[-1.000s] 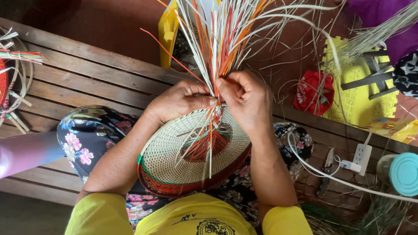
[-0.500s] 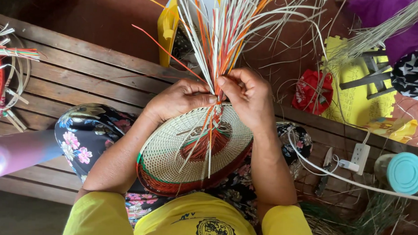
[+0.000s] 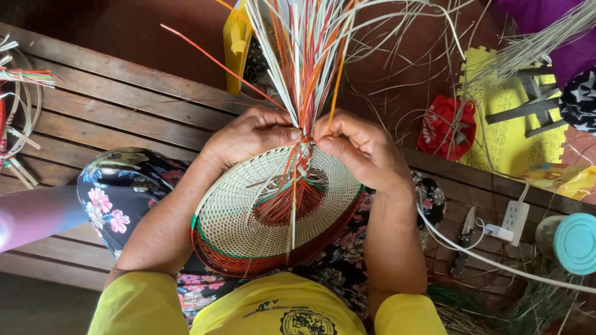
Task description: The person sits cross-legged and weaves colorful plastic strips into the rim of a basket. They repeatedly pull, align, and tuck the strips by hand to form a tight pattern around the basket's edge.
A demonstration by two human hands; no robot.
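Your left hand (image 3: 249, 137) and right hand (image 3: 360, 149) meet at the far rim of the round woven basket of cream, red and green straw (image 3: 269, 213), which rests on your lap. The fingers of both hands are pinched tight on the bundle of loose white, orange and red straw strips (image 3: 302, 67), which fans upward. A teal round lid (image 3: 581, 243) sits well apart on the brown slatted wooden bench (image 3: 113, 106).

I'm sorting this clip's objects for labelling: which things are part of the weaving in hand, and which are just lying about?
In use:
- left hand and right hand, pinching the strands
- bundle of white, orange and red strands
- round woven piece on the lap

Lying about:
- teal-lidded jar
- white power strip
- small knife
- red bag
- yellow mat
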